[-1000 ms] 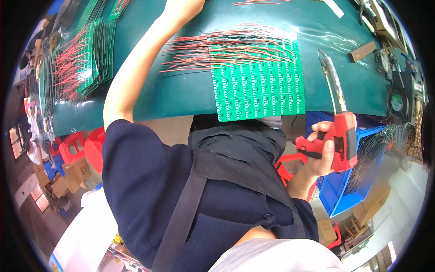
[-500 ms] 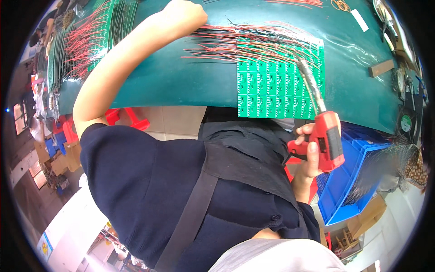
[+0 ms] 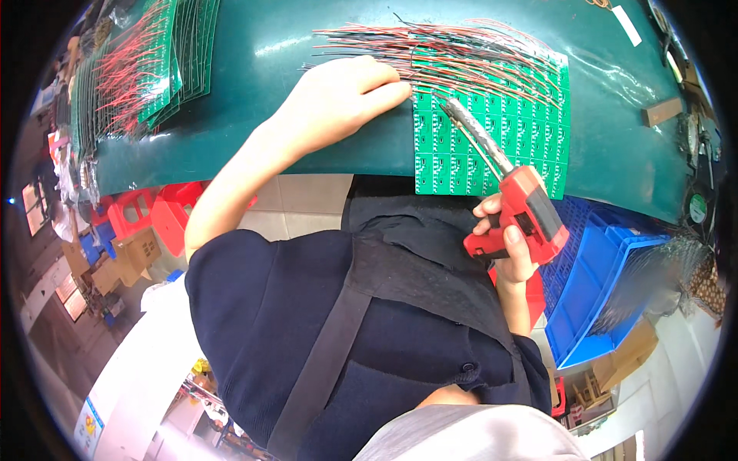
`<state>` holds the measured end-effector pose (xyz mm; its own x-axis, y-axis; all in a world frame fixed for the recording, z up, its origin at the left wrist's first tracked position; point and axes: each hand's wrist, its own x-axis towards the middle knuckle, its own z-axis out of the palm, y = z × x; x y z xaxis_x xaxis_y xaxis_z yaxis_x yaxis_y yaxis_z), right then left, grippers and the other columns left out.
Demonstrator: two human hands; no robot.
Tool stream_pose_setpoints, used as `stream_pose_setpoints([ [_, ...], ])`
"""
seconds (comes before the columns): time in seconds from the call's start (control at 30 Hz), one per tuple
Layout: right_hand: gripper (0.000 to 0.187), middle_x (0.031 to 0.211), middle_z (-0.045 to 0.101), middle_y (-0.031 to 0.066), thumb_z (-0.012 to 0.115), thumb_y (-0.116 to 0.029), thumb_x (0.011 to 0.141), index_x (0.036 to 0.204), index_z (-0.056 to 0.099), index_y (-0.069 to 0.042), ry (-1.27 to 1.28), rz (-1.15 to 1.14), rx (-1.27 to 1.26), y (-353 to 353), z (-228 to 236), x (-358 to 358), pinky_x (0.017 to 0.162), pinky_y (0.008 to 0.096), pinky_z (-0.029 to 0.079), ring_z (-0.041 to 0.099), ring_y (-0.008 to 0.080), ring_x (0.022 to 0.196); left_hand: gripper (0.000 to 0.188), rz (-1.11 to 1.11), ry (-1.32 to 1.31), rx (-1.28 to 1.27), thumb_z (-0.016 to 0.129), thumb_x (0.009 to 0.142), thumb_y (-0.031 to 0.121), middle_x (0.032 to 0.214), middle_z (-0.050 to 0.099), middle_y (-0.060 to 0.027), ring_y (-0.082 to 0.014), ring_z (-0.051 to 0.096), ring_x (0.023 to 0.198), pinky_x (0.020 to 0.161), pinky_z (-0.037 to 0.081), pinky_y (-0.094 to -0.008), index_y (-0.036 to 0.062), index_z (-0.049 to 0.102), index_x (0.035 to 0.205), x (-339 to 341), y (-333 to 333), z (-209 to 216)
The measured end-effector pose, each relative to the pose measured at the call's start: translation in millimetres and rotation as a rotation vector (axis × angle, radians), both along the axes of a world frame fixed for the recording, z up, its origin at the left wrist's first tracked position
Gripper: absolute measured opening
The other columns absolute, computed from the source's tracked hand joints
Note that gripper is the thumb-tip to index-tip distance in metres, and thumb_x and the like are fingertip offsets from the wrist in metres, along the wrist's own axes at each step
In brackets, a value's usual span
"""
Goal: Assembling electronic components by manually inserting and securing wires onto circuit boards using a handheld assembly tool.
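Observation:
My right hand [image 3: 516, 250] is wrapped round the grip of a red and black soldering gun [image 3: 534, 211]. Its metal barrel, with a thin tube alongside, points up and left over a green circuit board panel [image 3: 492, 165]. My left hand [image 3: 338, 100] is closed in a pinch at the panel's left edge, with what looks like a thin wire at its fingertips, close to the gun's tip. Rows of red and black wires [image 3: 477, 58] lie across the panel's upper part, their loose ends reaching left past its edge and partly behind my left hand.
More green panels with red wires [image 3: 142, 77] stand stacked at the left of the dark green table [image 3: 261, 100]. A small brown block [image 3: 663, 112] and a white strip [image 3: 626, 25] lie at the right. Below the table's edge are a blue crate [image 3: 584, 300] and red stools [image 3: 173, 215].
My left hand has come down from the table's far side to the panel's left edge. The soldering gun's tip has moved left and slightly down, from the upper right wires toward my left fingertips.

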<state>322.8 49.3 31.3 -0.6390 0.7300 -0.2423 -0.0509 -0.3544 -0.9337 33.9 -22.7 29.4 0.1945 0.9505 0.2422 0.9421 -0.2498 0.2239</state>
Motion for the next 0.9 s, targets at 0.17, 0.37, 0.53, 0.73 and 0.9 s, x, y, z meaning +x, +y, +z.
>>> stream_pose_setpoints([
  [0.17, 0.050, 0.094, 0.059, 0.0131, 0.062, -0.023, 0.084, 0.123, 0.043, 0.003, 0.089, 0.119, -0.088, -3, -17, 9, 0.064, 0.0319, 0.055, 0.062, 0.0213, 0.082, 0.029, -0.011, -0.030, 0.150, 0.065, 0.072, 0.006, 0.086, 0.062, -0.0047, -0.0214, 0.062, 0.073, 0.061, 0.051, -0.0305, 0.0085, 0.065, 0.101, 0, -7, -22],
  [0.37, 0.037, 0.096, 0.060, 0.0122, 0.061, -0.023, 0.086, 0.112, 0.053, 0.002, 0.023, 0.154, -0.072, -8, -12, 5, 0.065, 0.0301, 0.054, 0.062, 0.0182, 0.081, 0.030, -0.044, -0.026, 0.171, 0.066, 0.073, 0.006, 0.085, 0.063, -0.0056, -0.0199, 0.062, 0.071, 0.058, 0.051, -0.0286, 0.0087, 0.066, 0.103, -1, -7, -24],
  [0.53, 0.035, 0.097, 0.060, 0.0122, 0.060, -0.020, 0.086, 0.112, 0.054, 0.003, 0.006, 0.145, -0.084, -9, -9, 4, 0.065, 0.0298, 0.054, 0.062, 0.0172, 0.080, 0.030, -0.075, -0.017, 0.184, 0.066, 0.073, 0.006, 0.084, 0.063, -0.0062, -0.0203, 0.062, 0.070, 0.058, 0.051, -0.0287, 0.0080, 0.066, 0.103, -4, -7, -26],
  [0.73, 0.036, 0.096, 0.061, 0.0124, 0.059, -0.017, 0.086, 0.115, 0.052, 0.003, -0.012, 0.174, -0.077, -5, -8, 4, 0.064, 0.0290, 0.055, 0.063, 0.0162, 0.077, 0.029, -0.080, -0.024, 0.193, 0.065, 0.074, 0.006, 0.084, 0.063, -0.0063, -0.0205, 0.062, 0.071, 0.059, 0.052, -0.0287, 0.0080, 0.066, 0.103, -5, -6, -27],
  [0.9, 0.044, 0.097, 0.060, 0.0132, 0.060, -0.019, 0.086, 0.120, 0.047, 0.005, 0.016, 0.153, -0.074, -8, -9, 5, 0.064, 0.0293, 0.055, 0.063, 0.0175, 0.079, 0.029, -0.075, -0.037, 0.176, 0.065, 0.074, 0.007, 0.085, 0.063, -0.0062, -0.0206, 0.063, 0.071, 0.060, 0.052, -0.0289, 0.0080, 0.066, 0.102, -5, -5, -26],
])
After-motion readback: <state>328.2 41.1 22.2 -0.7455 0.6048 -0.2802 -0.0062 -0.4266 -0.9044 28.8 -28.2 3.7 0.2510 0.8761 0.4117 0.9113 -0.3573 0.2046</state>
